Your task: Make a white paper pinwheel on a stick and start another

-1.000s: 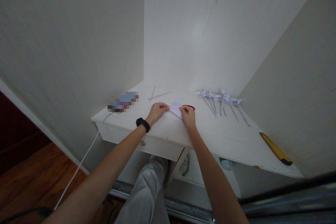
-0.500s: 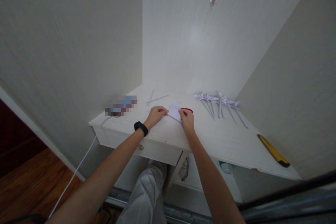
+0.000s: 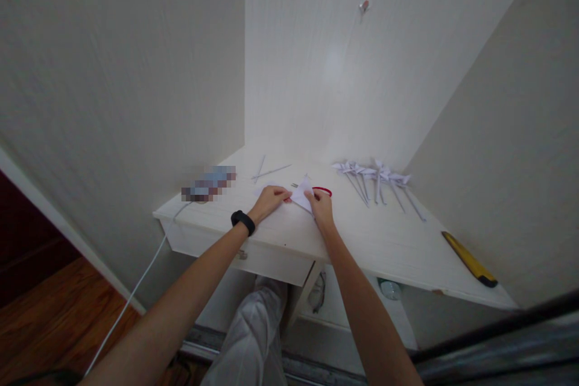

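A small white sheet of paper (image 3: 301, 194), its upper end pointed, is held between my two hands just over the white desk (image 3: 362, 241). My left hand (image 3: 272, 199), with a black band at the wrist, pinches its left edge. On the other side, the fingers of my right hand (image 3: 320, 204) are closed on its right edge. Behind the right hand lies a red-handled tool, perhaps scissors (image 3: 323, 191), mostly covered. Another piece of white paper (image 3: 266, 189) shows flat behind my left hand.
Two thin paper sticks (image 3: 272, 171) lie crossed at the back. Several folded paper pinwheel-like shapes on sticks (image 3: 380, 175) lie to the right. A yellow and black cutter-like tool (image 3: 470, 259) rests near the right wall. At left, a blurred-out object (image 3: 208, 184) has a white cable (image 3: 147, 271).
The paper has shifted and turned slightly between my hands, its pointed end now narrower. Both hands stay nearly in place, still gripping its edges.
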Demonstrator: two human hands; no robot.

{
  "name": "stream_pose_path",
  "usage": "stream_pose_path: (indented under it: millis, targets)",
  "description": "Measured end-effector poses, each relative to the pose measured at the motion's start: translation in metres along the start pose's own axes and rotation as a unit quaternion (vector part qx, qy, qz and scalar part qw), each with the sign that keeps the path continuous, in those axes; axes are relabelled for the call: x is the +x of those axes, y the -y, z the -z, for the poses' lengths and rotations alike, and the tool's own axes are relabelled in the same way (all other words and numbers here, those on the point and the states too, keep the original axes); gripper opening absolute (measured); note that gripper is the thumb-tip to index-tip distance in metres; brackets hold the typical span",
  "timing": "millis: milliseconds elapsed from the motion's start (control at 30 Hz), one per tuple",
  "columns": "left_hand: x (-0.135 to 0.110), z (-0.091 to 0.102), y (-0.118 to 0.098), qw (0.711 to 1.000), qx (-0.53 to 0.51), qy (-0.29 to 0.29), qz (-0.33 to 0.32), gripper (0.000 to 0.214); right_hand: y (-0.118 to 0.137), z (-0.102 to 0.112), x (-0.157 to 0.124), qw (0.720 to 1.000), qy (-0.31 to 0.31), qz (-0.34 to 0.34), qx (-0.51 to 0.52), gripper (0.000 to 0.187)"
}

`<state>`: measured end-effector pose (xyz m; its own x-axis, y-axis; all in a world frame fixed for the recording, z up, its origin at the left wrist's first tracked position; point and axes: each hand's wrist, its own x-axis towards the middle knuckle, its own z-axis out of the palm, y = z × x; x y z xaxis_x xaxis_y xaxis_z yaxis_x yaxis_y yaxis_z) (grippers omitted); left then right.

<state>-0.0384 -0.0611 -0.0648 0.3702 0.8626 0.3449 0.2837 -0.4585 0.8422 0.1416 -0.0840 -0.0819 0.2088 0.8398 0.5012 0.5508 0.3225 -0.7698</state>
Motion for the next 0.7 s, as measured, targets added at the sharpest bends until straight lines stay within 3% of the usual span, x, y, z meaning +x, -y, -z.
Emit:
stream_pose_path:
  millis: [233, 700]
  targets:
    - [-0.0009, -0.0016, -0.0028, 0.999, -0.043, -0.003, 0.011, 0.021, 0.0015, 0.0012, -0.0007, 1.0, -0.007, 0.004, -0.009, 0.033]
    - [-0.0018, -0.0014, -0.0041, 0.999, -0.035, -0.014, 0.01, 0.017, 0.006, 0.0022, -0.0028, 1.0, 0.0, -0.005, 0.018, 0.031]
